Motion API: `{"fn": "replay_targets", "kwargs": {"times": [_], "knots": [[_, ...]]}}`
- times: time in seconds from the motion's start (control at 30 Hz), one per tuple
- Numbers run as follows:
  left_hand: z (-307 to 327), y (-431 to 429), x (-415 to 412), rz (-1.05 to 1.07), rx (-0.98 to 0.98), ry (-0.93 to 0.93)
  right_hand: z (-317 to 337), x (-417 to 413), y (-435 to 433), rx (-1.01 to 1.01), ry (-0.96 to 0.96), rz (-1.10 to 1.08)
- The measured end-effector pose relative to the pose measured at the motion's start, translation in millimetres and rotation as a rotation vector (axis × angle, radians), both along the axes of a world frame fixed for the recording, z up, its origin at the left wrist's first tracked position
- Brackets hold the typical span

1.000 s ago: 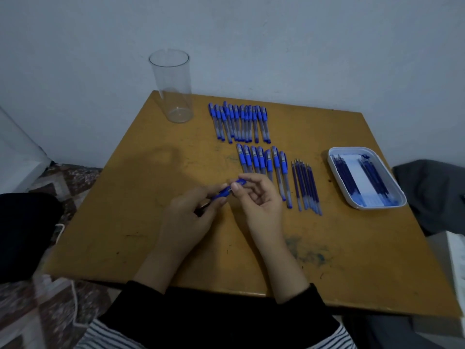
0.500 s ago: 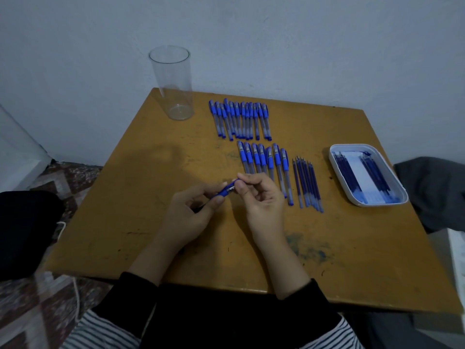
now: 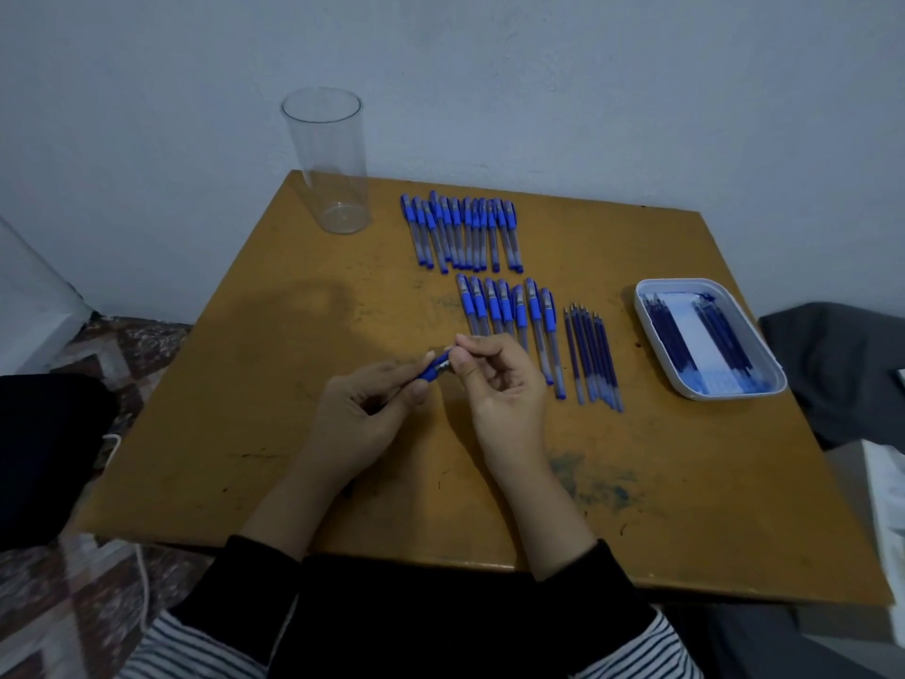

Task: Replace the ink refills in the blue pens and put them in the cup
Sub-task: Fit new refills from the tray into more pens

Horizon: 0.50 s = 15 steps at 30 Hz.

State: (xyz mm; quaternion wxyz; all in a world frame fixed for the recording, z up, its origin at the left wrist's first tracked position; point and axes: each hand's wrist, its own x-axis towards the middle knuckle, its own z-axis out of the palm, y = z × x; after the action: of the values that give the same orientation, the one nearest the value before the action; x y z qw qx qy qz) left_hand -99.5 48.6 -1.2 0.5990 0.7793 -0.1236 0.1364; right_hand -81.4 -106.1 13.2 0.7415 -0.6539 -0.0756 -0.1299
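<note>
Now the right hand [image 3: 504, 389] has slid closer along the one blue pen [image 3: 433, 371], pinching its tip while the left hand [image 3: 362, 414] grips the barrel above the surface [image 3: 245, 433]. Just beyond lie a near row [image 3: 504, 311] of seven pens, a far row [image 3: 460, 232] of perhaps thirteen, six loose refills [image 3: 590, 355] beside, one cup [image 3: 330, 164] far left, one tray [image 3: 729, 397] right.

You are viewing: an ochre counter [image 3: 235, 433], scuffed and carrying a blue ink stain [image 3: 602, 487]; a pale wall [image 3: 587, 90] standing behind; patterned floor [image 3: 73, 615] lying left, a white cable [image 3: 143, 580] trailing across; dark grey cloth [image 3: 832, 365] lying right.
</note>
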Motion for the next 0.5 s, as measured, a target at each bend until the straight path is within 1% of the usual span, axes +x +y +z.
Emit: {"fn": "replay_targets", "kwargs": {"times": [0.3,0.5], "knots": [[4.1,-4.2,-4.2,0.049,-0.058,0.067,3.0,-3.9,-2.5,-0.051,0.031,0.011],[7.8,-3.5,-5.6,0.052,-0.07,0.11,3.6,-4.8,-1.9,0.006,0.046,0.039]]}}
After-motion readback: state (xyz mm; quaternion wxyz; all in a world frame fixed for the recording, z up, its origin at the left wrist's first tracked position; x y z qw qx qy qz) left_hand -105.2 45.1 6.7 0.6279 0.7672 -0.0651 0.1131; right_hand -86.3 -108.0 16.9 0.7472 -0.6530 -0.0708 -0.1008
